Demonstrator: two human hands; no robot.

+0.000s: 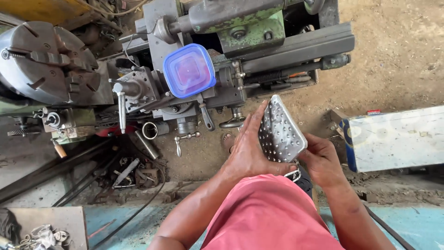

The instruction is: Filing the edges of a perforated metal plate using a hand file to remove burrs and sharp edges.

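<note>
I hold a shiny metal plate (282,129) with rounded corners and rows of small holes or studs, tilted in front of my body. My left hand (247,150) lies flat along its left edge, fingers stretched upward against it. My right hand (321,159) grips its lower right corner from underneath. Below the plate, near my waist, a small metal buckle-like piece (292,174) shows. My pink shirt (268,217) fills the bottom middle.
A green-grey lathe (240,41) stands ahead, with a large chuck (41,60) at left and a blue-lidded plastic box (188,70) resting on its carriage. Metal bars and scrap (129,169) lie on the floor at left. At right stands a white box (397,139) on dirt ground.
</note>
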